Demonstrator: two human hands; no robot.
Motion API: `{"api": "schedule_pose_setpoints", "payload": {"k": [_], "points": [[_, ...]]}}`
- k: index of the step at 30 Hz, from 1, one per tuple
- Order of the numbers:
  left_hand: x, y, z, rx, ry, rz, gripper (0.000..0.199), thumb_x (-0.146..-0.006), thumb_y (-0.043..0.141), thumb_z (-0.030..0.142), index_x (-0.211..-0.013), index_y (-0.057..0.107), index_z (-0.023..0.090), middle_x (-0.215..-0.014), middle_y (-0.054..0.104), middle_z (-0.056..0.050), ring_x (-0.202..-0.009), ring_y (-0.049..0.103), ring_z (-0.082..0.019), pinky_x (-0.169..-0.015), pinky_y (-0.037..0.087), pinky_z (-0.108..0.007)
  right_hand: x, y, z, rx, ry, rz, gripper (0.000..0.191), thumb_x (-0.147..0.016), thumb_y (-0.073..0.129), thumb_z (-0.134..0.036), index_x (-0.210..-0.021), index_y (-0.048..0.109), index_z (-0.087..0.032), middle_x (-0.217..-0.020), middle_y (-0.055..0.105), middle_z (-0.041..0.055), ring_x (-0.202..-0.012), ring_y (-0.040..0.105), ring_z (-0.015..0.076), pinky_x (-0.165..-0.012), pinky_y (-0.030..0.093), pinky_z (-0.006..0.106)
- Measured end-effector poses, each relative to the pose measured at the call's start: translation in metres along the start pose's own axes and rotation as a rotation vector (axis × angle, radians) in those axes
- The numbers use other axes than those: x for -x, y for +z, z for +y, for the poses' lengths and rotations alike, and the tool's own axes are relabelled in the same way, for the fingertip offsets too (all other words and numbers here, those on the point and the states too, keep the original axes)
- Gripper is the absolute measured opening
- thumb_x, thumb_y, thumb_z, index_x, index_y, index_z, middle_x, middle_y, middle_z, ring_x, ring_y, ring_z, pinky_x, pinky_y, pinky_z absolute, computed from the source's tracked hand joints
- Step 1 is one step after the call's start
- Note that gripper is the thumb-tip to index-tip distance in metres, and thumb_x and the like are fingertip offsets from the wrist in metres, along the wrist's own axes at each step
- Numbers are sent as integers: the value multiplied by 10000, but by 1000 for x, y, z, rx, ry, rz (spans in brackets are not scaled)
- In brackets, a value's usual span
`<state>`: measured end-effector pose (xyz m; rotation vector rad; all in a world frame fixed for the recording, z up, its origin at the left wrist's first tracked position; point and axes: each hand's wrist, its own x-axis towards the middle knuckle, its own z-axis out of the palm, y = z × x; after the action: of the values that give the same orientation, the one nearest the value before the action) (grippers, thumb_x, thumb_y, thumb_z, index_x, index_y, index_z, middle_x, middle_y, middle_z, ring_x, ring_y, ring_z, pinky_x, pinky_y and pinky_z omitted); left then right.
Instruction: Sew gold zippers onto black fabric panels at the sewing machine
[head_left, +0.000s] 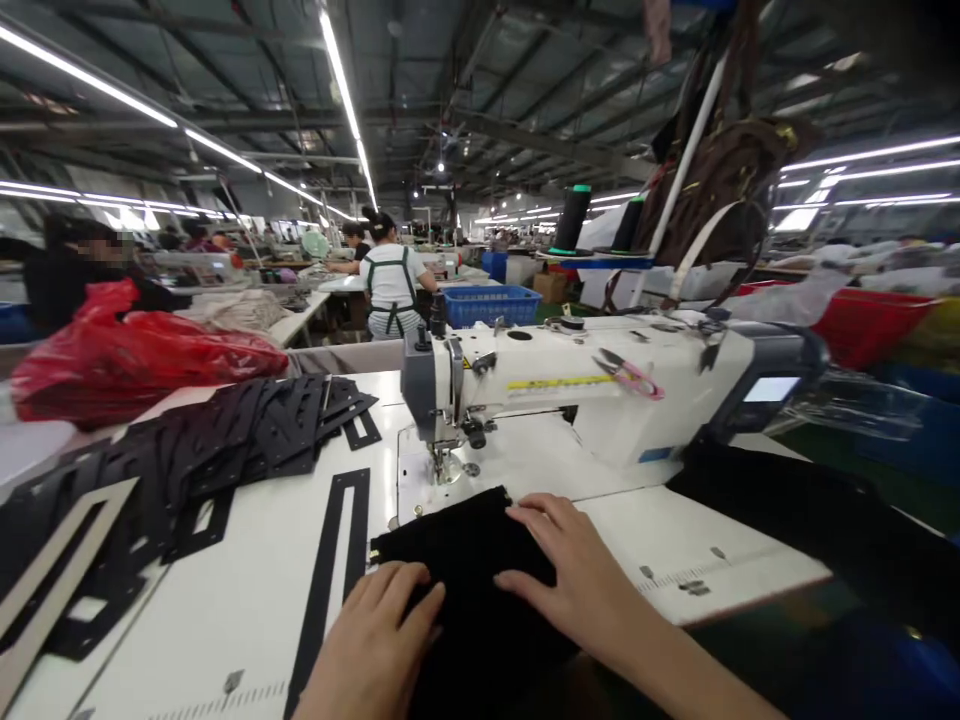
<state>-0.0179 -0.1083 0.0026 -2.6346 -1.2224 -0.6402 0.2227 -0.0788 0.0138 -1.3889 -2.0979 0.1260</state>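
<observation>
A black fabric piece (pixel 465 570) lies in front of the sewing machine (pixel 540 385), its far edge short of the presser foot (pixel 448 470). Small brass-coloured bits show at both of its far corners. My left hand (pixel 375 635) grips its left side, fingers bent and thumb on the cloth. On the right edge, my right hand (pixel 566 565) has its fingertips near the far corner and its thumb pressed on the fabric. Just left of the cloth is a flat black strip with a long slot (pixel 334 560), partly behind my left hand.
Slotted black pieces (pixel 247 440) are heaped on the white table (pixel 217 590), a red plastic bag (pixel 135 350) behind them. Pink-handled snips (pixel 634 378) rest on the machine. Dark cloth (pixel 810 510) lies at right. Beyond are a blue basket (pixel 491 303) and a person (pixel 391 280).
</observation>
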Motion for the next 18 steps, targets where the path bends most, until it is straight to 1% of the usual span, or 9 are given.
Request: {"api": "schedule_pose_setpoints", "payload": {"k": [2, 5, 8, 10, 11, 13, 15, 17, 18], "points": [[-13, -3, 1, 80, -42, -6, 284, -859, 389, 120, -992, 619, 219, -944, 618, -69, -837, 595, -204, -707, 501, -316, -10, 5, 11, -20, -1, 6, 338, -796, 599, -342, -1082, 549, -169, -1074, 543, 117, -989, 510, 265, -846, 424, 434], [-34, -13, -11, 122, -251, -109, 306, -850, 378, 82, -996, 621, 197, -995, 595, -87, -896, 568, -230, -780, 459, -377, -32, 21, 19, -35, -41, -22, 222, -873, 478, -282, -1060, 557, -191, -1032, 566, 102, -940, 531, 241, -802, 420, 413], [-51, -18, -27, 146, -419, -257, 205, -821, 478, 102, -916, 638, 187, -926, 605, -77, -863, 577, -240, -775, 440, -377, -53, 38, 24, -52, -86, -95, 113, -822, 550, -213, -918, 607, -207, -899, 595, 61, -867, 546, 229, -745, 415, 389], [-54, -16, -35, 177, -446, -298, 137, -794, 538, 130, -876, 631, 186, -860, 608, -56, -813, 588, -224, -734, 446, -342, -61, 42, 24, -68, -105, -136, 37, -758, 622, -168, -751, 602, -198, -764, 586, 28, -778, 552, 213, -696, 414, 363], [-54, -15, -38, 198, -458, -314, 117, -781, 563, 148, -873, 623, 188, -834, 607, -43, -789, 590, -213, -708, 448, -321, -63, 41, 23, -81, -115, -149, 89, -735, 640, -144, -692, 579, -193, -719, 573, 14, -742, 550, 201, -677, 415, 348], [-52, -12, -41, 251, -470, -346, 99, -747, 609, 182, -846, 606, 188, -776, 599, -15, -731, 589, -191, -643, 449, -279, -61, 29, 17, -111, -141, -158, 133, -743, 626, -119, -670, 540, -191, -720, 562, 4, -735, 544, 180, -677, 422, 324], [-53, -14, -39, 313, -461, -380, 88, -717, 638, 187, -788, 586, 189, -739, 588, 10, -690, 581, -166, -600, 446, -245, -54, 6, 6, -151, -169, -121, 113, -810, 546, -122, -732, 513, -196, -781, 558, 12, -774, 538, 166, -702, 433, 311], [-58, -24, -33, 378, -412, -342, 71, -734, 619, 177, -758, 554, 192, -751, 580, 21, -690, 568, -147, -603, 446, -232, -44, -26, -9, -185, -226, 8, 118, -871, 443, -118, -804, 491, -202, -806, 554, 27, -771, 533, 159, -692, 443, 302], [-63, -32, -29, 404, -354, -255, 65, -758, 592, 163, -766, 535, 194, -775, 578, 19, -710, 562, -142, -623, 448, -235, -39, -43, -16, -166, -292, 129, 115, -881, 429, -118, -843, 494, -205, -809, 556, 33, -766, 534, 163, -677, 446, 303]]}}
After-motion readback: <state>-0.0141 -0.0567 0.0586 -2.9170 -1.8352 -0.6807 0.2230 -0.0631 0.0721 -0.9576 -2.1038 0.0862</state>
